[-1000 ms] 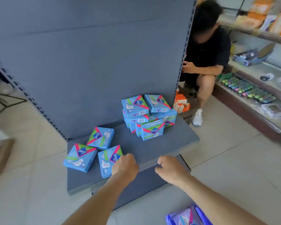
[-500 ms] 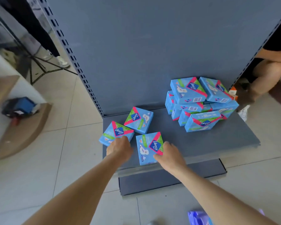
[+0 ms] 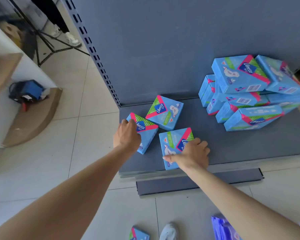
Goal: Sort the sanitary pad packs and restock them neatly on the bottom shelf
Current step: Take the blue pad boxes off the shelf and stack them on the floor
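Three blue Libresse pad packs lie flat at the left of the grey bottom shelf [image 3: 241, 146]. My left hand [image 3: 127, 135] grips the leftmost pack [image 3: 145, 134], which overhangs the shelf's left edge. My right hand [image 3: 191, 154] holds the front pack [image 3: 174, 144], thumb along its near side and fingers over its right edge. The third pack [image 3: 164, 112] lies untouched behind them. A loose pile of several more packs [image 3: 249, 94] leans against the back panel at the right.
Another blue pack [image 3: 139, 233] and a purple pack [image 3: 223, 229] lie on the tiled floor by my shoe [image 3: 168, 232]. A wooden display stand [image 3: 29, 118] with a blue device sits left. A tripod and someone's legs stand behind the upright.
My view has swung left and closer to the shelf. Both hands have reached forward from the shelf's front edge and taken hold of the two nearest packs.
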`<act>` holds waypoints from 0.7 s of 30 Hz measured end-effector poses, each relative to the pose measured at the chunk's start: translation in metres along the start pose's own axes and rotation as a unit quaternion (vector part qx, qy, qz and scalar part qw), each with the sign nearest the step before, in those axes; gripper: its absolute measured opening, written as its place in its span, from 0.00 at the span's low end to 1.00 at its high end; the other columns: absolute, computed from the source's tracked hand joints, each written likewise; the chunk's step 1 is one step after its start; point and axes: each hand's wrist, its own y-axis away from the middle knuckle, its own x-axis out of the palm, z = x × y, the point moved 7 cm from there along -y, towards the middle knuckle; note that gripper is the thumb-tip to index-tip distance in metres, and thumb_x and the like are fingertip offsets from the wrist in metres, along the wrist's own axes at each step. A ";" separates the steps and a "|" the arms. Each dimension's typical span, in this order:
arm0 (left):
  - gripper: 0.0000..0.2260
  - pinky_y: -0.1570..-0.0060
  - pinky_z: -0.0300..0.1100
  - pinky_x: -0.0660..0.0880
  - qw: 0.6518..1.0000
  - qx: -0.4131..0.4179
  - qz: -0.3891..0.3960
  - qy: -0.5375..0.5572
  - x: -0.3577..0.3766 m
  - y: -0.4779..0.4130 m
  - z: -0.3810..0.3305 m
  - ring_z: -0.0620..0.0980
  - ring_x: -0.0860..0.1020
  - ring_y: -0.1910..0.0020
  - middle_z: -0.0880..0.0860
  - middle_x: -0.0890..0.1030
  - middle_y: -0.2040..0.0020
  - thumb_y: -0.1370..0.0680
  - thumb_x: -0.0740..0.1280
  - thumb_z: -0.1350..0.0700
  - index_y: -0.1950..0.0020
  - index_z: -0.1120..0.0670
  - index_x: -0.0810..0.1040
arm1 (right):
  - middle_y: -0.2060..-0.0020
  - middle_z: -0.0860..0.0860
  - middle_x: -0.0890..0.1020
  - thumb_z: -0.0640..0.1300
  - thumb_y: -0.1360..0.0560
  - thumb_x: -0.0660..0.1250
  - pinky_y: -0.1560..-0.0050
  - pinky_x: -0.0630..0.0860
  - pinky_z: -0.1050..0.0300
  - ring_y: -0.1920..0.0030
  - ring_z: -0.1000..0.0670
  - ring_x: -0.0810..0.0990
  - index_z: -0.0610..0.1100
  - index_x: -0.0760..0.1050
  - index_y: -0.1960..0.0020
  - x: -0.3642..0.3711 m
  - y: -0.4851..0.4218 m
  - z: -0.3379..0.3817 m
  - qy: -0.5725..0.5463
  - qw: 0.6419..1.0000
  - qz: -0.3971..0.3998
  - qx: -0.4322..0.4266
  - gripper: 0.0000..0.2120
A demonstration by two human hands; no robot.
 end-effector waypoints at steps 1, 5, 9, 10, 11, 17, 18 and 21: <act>0.15 0.49 0.49 0.71 1.000 -0.004 -0.011 0.003 -0.002 -0.003 0.003 0.58 0.70 0.40 0.58 0.71 0.40 0.26 0.64 0.62 0.39 0.59 0.71 | 0.41 0.43 0.67 0.61 0.50 0.82 0.49 0.74 0.50 0.40 0.42 0.69 0.39 0.63 0.39 -0.002 -0.002 -0.001 -0.012 1.000 0.004 0.012 0.51; 0.18 0.42 0.50 0.69 0.999 -0.027 -0.033 0.016 -0.005 -0.018 0.013 0.60 0.67 0.38 0.60 0.69 0.38 0.23 0.64 0.58 0.36 0.60 0.67 | 0.44 0.45 0.70 0.49 0.49 0.85 0.57 0.74 0.51 0.48 0.42 0.75 0.42 0.65 0.42 -0.015 -0.007 -0.001 -0.161 0.987 -0.002 0.017 0.43; 0.17 0.39 0.53 0.68 0.993 -0.084 -0.003 0.085 0.005 -0.025 0.026 0.62 0.69 0.38 0.63 0.70 0.39 0.19 0.55 0.51 0.35 0.61 0.67 | 0.58 0.48 0.84 0.35 0.44 0.82 0.66 0.78 0.61 0.63 0.51 0.82 0.43 0.76 0.55 -0.034 -0.014 0.009 -0.420 0.906 0.052 -0.022 0.23; 0.18 0.39 0.53 0.68 0.990 -0.092 -0.010 0.110 0.004 -0.025 0.028 0.62 0.69 0.38 0.63 0.71 0.39 0.18 0.53 0.50 0.36 0.61 0.68 | 0.60 0.48 0.84 0.33 0.44 0.81 0.69 0.76 0.65 0.64 0.52 0.82 0.43 0.76 0.54 -0.040 -0.015 0.018 -0.444 0.892 0.069 -0.040 0.23; 0.19 0.40 0.52 0.67 0.987 -0.093 -0.023 0.130 0.001 -0.025 0.029 0.62 0.69 0.38 0.63 0.72 0.39 0.18 0.52 0.49 0.36 0.61 0.68 | 0.60 0.48 0.84 0.31 0.45 0.81 0.70 0.75 0.67 0.64 0.53 0.82 0.42 0.75 0.53 -0.044 -0.014 0.029 -0.457 0.884 0.085 -0.059 0.24; 0.24 0.46 0.49 0.69 0.961 -0.126 -0.027 0.243 -0.006 -0.033 0.048 0.61 0.74 0.43 0.63 0.77 0.43 0.18 0.47 0.45 0.43 0.61 0.75 | 0.61 0.47 0.85 0.32 0.43 0.80 0.57 0.80 0.57 0.61 0.50 0.84 0.39 0.79 0.56 -0.015 -0.019 0.096 -0.424 0.886 0.128 -0.137 0.17; 0.26 0.48 0.48 0.70 0.955 -0.142 -0.020 0.258 -0.006 -0.034 0.055 0.60 0.75 0.46 0.62 0.78 0.44 0.18 0.47 0.44 0.44 0.60 0.77 | 0.60 0.47 0.85 0.34 0.42 0.81 0.56 0.80 0.57 0.60 0.50 0.84 0.40 0.79 0.57 -0.008 -0.022 0.102 -0.427 0.886 0.121 -0.139 0.16; 0.23 0.61 0.43 0.69 0.963 -0.124 0.007 0.239 -0.007 -0.035 0.061 0.55 0.76 0.57 0.58 0.79 0.50 0.19 0.52 0.42 0.44 0.59 0.77 | 0.59 0.49 0.84 0.40 0.39 0.81 0.59 0.75 0.65 0.60 0.54 0.81 0.41 0.79 0.56 0.008 -0.028 0.115 -0.410 0.897 0.063 -0.152 0.15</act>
